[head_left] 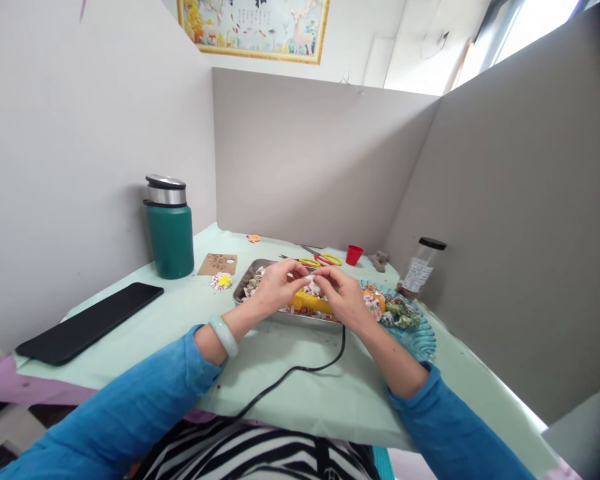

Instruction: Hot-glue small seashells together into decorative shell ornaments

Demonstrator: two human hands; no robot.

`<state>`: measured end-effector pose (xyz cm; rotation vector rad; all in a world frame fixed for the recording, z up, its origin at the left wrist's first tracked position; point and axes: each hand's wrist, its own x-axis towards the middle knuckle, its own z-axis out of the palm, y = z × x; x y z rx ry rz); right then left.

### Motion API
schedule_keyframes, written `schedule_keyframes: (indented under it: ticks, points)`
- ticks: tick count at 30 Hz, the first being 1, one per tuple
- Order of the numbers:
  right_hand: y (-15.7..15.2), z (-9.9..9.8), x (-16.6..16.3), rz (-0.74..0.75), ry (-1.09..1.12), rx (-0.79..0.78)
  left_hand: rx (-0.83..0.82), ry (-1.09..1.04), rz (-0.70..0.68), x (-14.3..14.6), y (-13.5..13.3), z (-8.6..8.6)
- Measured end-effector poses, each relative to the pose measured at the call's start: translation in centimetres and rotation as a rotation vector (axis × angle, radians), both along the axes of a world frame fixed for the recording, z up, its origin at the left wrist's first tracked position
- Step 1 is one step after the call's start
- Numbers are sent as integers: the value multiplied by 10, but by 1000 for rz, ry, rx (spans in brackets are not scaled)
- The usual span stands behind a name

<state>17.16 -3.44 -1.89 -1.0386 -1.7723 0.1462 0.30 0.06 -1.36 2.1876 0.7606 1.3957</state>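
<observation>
My left hand [278, 285] and my right hand [341, 295] meet over a metal tray [241, 291] of small shells. Both pinch a small pale piece [312, 275] between their fingertips; I cannot make out what it is. A yellow tool [310, 303] with a black cord [300, 369] lies across the tray just under my hands. A pale green bangle [223, 335] sits on my left wrist. Both sleeves are blue.
A green flask [169, 230] stands at the left, with a black phone [90, 321] in front of it. A blue glass dish [416, 331] of shells lies right of the tray. Scissors [314, 258], a red cup [353, 254] and a clear jar [421, 268] stand behind. Grey partitions enclose the table.
</observation>
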Motion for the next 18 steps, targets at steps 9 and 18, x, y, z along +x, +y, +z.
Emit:
schedule_keyframes:
  ticks: [9,18]
  points:
    - [2,-2,1,-6,-33,23,79,31,33,0,-3,-1]
    - [2,1,5,51,-13,-27,131,28,38,0,-6,-2]
